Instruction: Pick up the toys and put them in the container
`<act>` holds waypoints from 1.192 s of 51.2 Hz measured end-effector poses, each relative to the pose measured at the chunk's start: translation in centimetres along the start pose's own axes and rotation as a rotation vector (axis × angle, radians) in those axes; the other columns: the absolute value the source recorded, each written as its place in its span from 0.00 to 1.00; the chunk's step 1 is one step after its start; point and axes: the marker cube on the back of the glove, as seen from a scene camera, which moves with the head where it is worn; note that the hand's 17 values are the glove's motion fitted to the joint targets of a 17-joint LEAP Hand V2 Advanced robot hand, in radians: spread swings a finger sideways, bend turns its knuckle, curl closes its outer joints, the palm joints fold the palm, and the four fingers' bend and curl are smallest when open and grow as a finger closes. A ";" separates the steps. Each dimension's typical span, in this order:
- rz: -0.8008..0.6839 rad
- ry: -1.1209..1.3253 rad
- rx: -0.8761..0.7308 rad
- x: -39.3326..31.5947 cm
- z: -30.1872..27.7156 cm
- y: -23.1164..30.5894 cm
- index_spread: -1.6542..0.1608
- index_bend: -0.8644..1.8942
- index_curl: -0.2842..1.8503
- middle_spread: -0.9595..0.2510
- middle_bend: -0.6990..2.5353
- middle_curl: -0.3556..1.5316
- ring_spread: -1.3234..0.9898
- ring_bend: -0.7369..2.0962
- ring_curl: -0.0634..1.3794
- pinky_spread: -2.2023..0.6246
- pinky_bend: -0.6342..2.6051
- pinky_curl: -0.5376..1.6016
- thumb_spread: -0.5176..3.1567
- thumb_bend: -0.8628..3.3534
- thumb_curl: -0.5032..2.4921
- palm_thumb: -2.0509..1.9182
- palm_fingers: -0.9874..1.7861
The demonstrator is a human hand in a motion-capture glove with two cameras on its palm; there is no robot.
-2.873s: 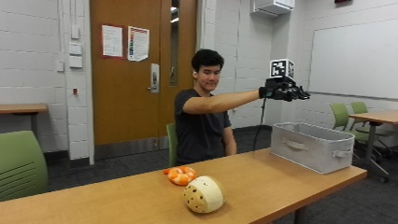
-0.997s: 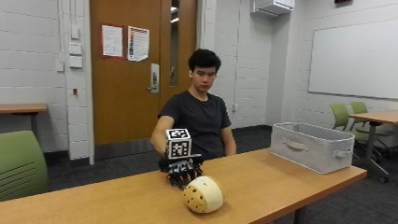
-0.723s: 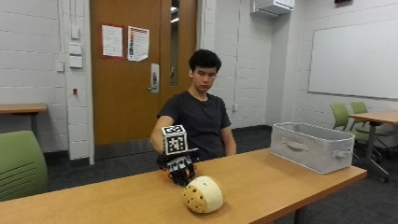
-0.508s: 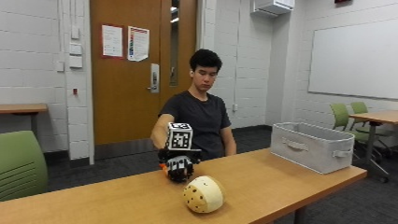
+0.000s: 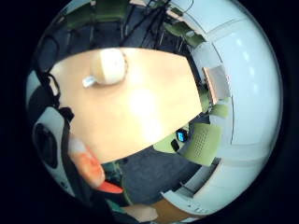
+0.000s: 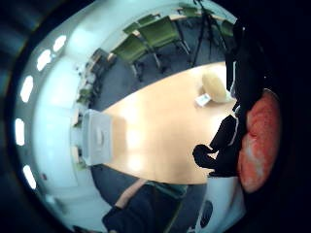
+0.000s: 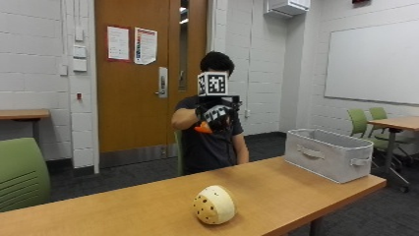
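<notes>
My gloved right hand (image 7: 215, 116) is raised at chest height above the table (image 7: 282, 189), gripping an orange soft toy (image 7: 203, 129) whose tip pokes out under the fingers. The same orange toy (image 6: 260, 138) fills the space beside the palm in the thumb side palm view, with curled black fingers (image 6: 218, 150) around it, and the toy (image 5: 88, 165) shows beside the glove in the little finger side view. A cream spotted round toy (image 7: 214, 204) lies on the table near its front edge. The grey fabric container (image 7: 327, 153) stands at the table's right end.
Green chairs (image 7: 23, 172) stand left of the table and further right by another table (image 7: 393, 123). A wooden door (image 7: 147, 73) is behind the person. The person's bare hand is out of sight below the table.
The hand came down from over the container to the orange toy on the table, closed on it, and has now lifted it to chest height. The cream toy stayed put.
</notes>
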 end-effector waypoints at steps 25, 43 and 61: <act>-0.314 -0.112 0.181 -23.8 -10.9 -1.8 0.67 0.35 0.40 0.40 0.41 0.55 0.36 0.63 0.41 0.61 0.48 0.43 0.34 0.24 0.44 0.69 0.72; -0.665 -0.150 0.159 -45.7 -11.2 3.1 0.68 0.35 0.38 0.38 0.42 0.58 0.37 0.65 0.41 0.61 0.49 0.43 0.35 0.24 0.48 0.69 0.70; -0.848 -0.169 0.141 -51.0 -8.5 0.4 0.68 0.35 0.36 0.38 0.41 0.60 0.37 0.66 0.40 0.61 0.49 0.43 0.37 0.24 0.50 0.68 0.70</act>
